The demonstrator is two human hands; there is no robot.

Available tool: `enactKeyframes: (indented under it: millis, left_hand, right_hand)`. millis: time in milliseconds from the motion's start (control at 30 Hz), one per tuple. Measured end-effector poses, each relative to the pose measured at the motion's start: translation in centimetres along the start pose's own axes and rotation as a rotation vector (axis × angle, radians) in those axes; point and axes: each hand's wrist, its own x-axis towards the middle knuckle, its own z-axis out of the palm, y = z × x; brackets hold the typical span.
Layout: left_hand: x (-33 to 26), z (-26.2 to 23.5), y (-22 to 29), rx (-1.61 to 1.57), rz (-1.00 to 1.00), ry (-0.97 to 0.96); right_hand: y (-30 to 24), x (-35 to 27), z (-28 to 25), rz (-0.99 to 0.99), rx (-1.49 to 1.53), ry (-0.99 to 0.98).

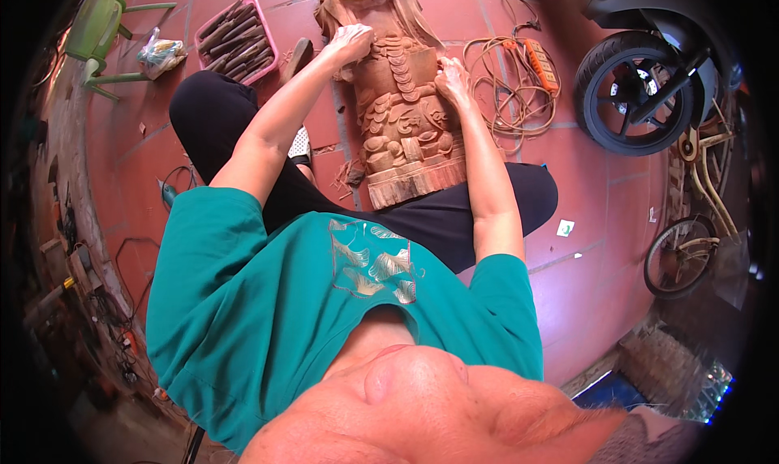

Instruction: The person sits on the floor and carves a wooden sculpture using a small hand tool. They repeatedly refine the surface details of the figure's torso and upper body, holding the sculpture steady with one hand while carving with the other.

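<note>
A large brown wood carving (399,78) lies on the tiled floor between my bent legs, its rough-cut base (418,180) toward me. Relief shows all over it: a string of overlapping coin-like discs runs down the middle, with rounded lumps below. My left hand (353,43) is closed at the carving's upper left side, fingers curled against the wood. On the opposite edge, a little nearer to me, my right hand (453,76) is closed on the carving's right side. Both hands partly hide where their fingertips meet the wood. No separate tool shows in either hand.
A pink basket (274,56) of dark, stick-like tools stands at the far left. Beyond it are a plastic bag (161,56) and a green chair (96,21). An orange power strip (540,64) with coiled cord lies right of the carving, near a motorbike wheel (633,92). Wood scraps (350,174) lie beside the base.
</note>
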Motion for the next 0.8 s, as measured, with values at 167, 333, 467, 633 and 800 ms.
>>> enactKeyframes:
  millis: [167, 333, 467, 633, 800]
  left_hand:
    - [0.9, -2.8, -0.1, 0.012, -0.046, -0.169]
    - [1.7, -1.2, -0.1, -0.269, -0.162, 0.091]
    - [1.9, 2.7, -1.4, -0.240, -0.058, 0.277]
    - [1.6, 1.5, 0.2, -0.040, 0.091, 0.181]
    - [1.6, -2.4, 1.5, 0.121, 0.179, -0.076]
  right_hand:
    - [-0.3, 0.0, 0.4, -0.001, -0.035, -0.001]
    - [-0.1, -0.4, 0.2, 0.010, 0.039, 0.042]
    - [-1.3, 0.4, 0.4, -0.007, 0.035, 0.020]
    - [-0.3, -0.5, 0.3, 0.001, 0.038, 0.024]
    - [-0.1, -0.5, 0.2, 0.003, -0.008, 0.012]
